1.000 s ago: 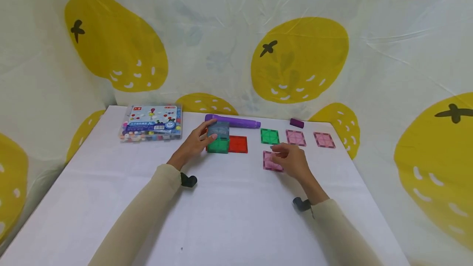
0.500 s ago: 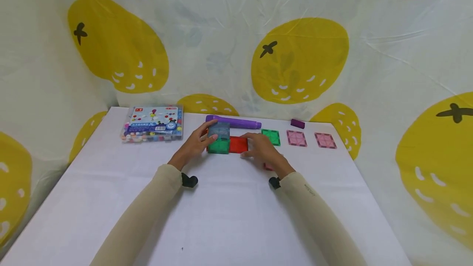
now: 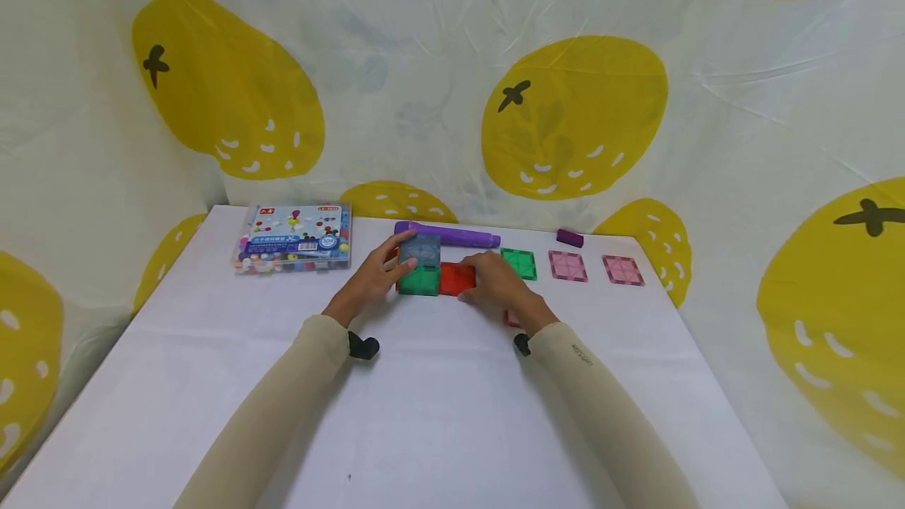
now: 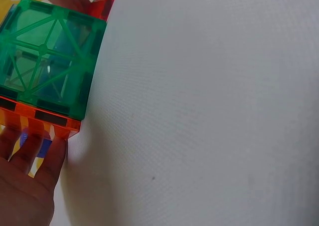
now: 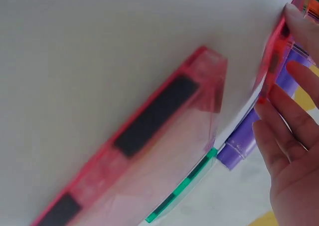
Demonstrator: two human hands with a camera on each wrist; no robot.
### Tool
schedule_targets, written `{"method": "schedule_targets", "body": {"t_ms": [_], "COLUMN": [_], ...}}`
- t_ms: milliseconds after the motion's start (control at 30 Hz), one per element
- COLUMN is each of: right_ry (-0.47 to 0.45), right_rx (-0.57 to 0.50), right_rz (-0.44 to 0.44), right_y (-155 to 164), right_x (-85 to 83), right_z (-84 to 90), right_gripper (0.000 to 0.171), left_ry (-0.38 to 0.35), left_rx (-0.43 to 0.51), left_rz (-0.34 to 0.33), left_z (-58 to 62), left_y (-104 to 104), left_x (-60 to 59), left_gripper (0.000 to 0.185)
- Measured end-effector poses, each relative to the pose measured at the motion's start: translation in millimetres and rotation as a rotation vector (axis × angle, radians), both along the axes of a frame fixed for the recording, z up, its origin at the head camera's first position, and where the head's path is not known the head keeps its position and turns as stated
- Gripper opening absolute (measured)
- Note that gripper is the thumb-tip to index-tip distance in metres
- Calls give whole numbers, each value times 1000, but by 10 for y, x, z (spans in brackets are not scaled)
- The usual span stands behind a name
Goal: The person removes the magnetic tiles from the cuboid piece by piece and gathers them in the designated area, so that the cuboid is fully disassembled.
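A small cube of translucent magnetic tiles stands on the table, with a green tile [image 3: 419, 281] in front, a blue tile [image 3: 422, 246] on top and an orange tile [image 4: 47, 117] at its left side. My left hand [image 3: 369, 280] grips this cube, thumb at the front and fingers along the orange side. To the cube's right lies a red magnetic tile [image 3: 454, 280]. My right hand [image 3: 500, 283] holds it by its right end, thumb at the near edge [image 5: 271, 56] and fingers at the far one. A pink tile [image 3: 512, 319] is mostly hidden under my right wrist.
A purple tube [image 3: 456, 236] lies behind the cube, and a small dark purple piece [image 3: 569, 238] farther right. A green tile [image 3: 519, 264] and two pink tiles [image 3: 568, 265] lie flat at the right. A clear box of beads [image 3: 293, 238] sits at the back left.
My right hand has left the near pink tile and moved left to the red tile, where it now holds the right end. The left hand stays on the cube.
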State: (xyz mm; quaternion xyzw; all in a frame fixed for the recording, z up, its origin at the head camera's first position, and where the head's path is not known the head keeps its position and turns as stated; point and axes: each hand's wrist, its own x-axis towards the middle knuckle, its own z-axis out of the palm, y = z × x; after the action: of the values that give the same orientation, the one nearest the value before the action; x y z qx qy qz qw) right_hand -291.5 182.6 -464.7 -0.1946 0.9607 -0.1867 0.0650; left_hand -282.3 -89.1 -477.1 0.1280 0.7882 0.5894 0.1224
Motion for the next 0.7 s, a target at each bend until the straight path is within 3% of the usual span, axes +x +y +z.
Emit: {"method": "schedule_targets", "body": {"t_ms": [133, 300, 700], "right_ry": [35, -3, -53], "right_rx": [12, -45, -150], "right_rz": [-35, -123, -213], "right_y": [46, 217, 992], "right_x": [45, 156, 472], "right_z": [-1, 31, 209], "right_gripper": [62, 62, 58], "left_ry": [6, 3, 21], "left_rx": [-3, -7, -13], "left_rz": [-1, -5, -3], "left_z": [-12, -19, 15], "left_y": [-2, 4, -1], "left_x": [-9, -20, 12], "left_gripper": [63, 63, 62]}}
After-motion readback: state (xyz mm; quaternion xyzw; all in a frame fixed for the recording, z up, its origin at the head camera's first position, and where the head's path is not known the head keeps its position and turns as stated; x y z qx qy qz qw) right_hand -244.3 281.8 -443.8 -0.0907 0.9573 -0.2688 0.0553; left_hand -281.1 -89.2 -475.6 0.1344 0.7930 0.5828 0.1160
